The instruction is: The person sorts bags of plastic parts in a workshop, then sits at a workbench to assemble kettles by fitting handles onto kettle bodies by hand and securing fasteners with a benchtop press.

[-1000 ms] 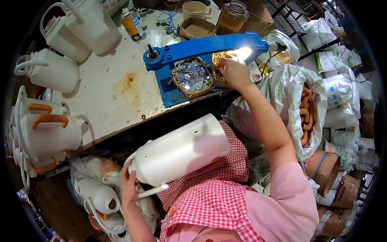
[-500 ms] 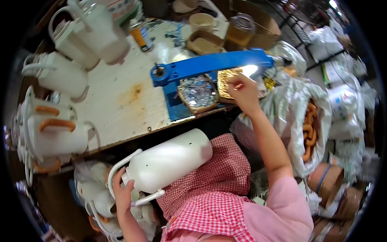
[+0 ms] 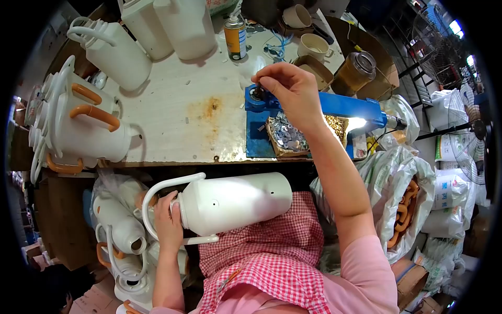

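Observation:
A white jug body (image 3: 240, 201) lies on its side across my lap, with two small dark holes in its wall. My left hand (image 3: 168, 217) is closed around its neck, inside the white hoop handle (image 3: 157, 196). Above the bench, my right hand (image 3: 293, 97) pinches at the round, dark-centred end of a long blue tool (image 3: 348, 107). What those fingertips hold, if anything, is too small to make out. Just below the right wrist is a box of silvery metal pieces (image 3: 286, 135). Gold-coloured pieces (image 3: 335, 124) lie beside it, partly hidden by my forearm.
White jugs (image 3: 117, 55) stand at the bench's left, some with orange handles (image 3: 94, 116). A spray can (image 3: 235, 37), a cup (image 3: 314, 47) and a lidded jar (image 3: 355, 72) are at the back. Orange handles fill a white sack (image 3: 400, 193) at right; more jugs (image 3: 117, 222) hang low left.
My right hand has gone from the gold-coloured pieces to the left end of the blue tool. The jug lies more level, still in my left hand. The camera view has shifted.

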Demonstrator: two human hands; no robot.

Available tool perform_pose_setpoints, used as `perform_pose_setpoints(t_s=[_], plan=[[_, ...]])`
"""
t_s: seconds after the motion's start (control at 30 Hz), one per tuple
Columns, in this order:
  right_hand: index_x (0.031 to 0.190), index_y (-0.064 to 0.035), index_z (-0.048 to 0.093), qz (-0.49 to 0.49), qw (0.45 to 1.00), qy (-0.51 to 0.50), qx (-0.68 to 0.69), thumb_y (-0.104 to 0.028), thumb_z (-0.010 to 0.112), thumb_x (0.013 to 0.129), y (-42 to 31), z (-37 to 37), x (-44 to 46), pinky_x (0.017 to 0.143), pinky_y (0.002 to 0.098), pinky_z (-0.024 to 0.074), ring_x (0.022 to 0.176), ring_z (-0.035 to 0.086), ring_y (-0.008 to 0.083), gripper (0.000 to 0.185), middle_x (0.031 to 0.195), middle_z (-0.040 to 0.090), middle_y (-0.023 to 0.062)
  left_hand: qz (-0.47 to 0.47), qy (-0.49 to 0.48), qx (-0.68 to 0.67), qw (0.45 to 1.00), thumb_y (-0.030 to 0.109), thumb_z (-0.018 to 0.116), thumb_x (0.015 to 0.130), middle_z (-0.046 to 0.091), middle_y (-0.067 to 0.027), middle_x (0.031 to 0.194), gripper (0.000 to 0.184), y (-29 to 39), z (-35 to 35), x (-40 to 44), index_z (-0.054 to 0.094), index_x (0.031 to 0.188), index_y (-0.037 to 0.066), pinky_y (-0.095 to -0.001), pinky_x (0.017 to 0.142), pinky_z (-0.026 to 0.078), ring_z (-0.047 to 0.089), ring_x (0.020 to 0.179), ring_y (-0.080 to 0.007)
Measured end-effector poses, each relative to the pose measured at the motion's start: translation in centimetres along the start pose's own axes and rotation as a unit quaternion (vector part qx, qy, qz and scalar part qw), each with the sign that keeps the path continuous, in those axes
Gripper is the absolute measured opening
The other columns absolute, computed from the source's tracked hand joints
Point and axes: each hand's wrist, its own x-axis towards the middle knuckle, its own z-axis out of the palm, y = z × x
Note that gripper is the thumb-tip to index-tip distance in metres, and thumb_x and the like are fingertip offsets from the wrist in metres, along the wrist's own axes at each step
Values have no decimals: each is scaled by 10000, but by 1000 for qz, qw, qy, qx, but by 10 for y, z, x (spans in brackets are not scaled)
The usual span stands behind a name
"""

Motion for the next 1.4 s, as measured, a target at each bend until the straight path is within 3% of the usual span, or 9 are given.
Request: perform_pose_setpoints(t_s=[0.5,0.67,0.7,0.77,0.83,1.03,1.2,1.3,1.4], plan=[[1051,21,701,24,988,-75,-133,-35,669,913,-16,-8,8,799,236,521,872,659,89,152,955,737,63,24,14,-59,998,191,482,1015,578,-177,1190,305,-50,-5,-10,581,1262,41,-433,994,403,523,1106,-367],[1061,7,711,-60,988,109,-93,-36,678,904,-17,-4,-58,742,218,522,808,650,84,166,935,721,42,-3,9,-62,998,183,460,1020,586,-177,1196,306,-56,-4,-14,592,1248,28,-420,1012,402,534,1130,-356],[1037,7,714,33,990,66,-118,-47,689,898,-3,-10,-80,722,215,517,781,640,79,151,917,716,39,-4,9,-62,998,183,460,1020,586,-177,1196,306,-57,-2,-12,592,1248,28,-420,1012,402,534,1130,-356],[945,-21,727,142,965,23,-221,-85,707,864,38,-21,-103,691,246,520,712,645,134,105,855,709,56,-14,11,-75,997,174,460,1017,594,-174,1203,305,-58,-1,-14,594,1247,26,-416,1014,405,542,1132,-353],[933,-55,745,89,884,2,-458,-130,701,830,53,-28,-98,771,325,542,816,669,239,135,894,704,89,-15,6,-65,998,161,465,1012,602,-169,1203,303,-60,2,-12,596,1246,22,-412,1022,404,550,1138,-345],[937,-106,763,33,797,-72,-599,-197,694,813,76,-33,-80,911,405,512,1034,620,293,168,1032,691,83,-31,-7,-70,997,140,473,1005,609,-159,1210,297,-54,4,-3,600,1242,15,-405,1036,401,556,1152,-331],[891,-119,749,-30,795,-41,-605,-173,686,824,81,-38,-89,812,396,539,945,650,272,107,930,699,55,-53,9,-98,994,107,468,999,610,-158,1217,292,-56,9,-4,600,1243,17,-401,1042,398,556,1150,-328],[895,-114,729,-52,830,43,-553,-161,691,835,69,-35,-96,704,376,546,727,665,265,85,812,688,58,-33,1,-66,997,110,468,1005,610,-158,1220,291,-56,7,-1,597,1250,22,-401,1041,398,557,1150,-327],[935,-51,729,-69,888,39,-452,-45,740,822,41,-27,-101,626,292,533,726,689,205,113,851,719,110,-29,3,-71,997,136,466,1014,606,-159,1211,288,-48,4,2,598,1244,24,-409,1019,409,557,1135,-337]])
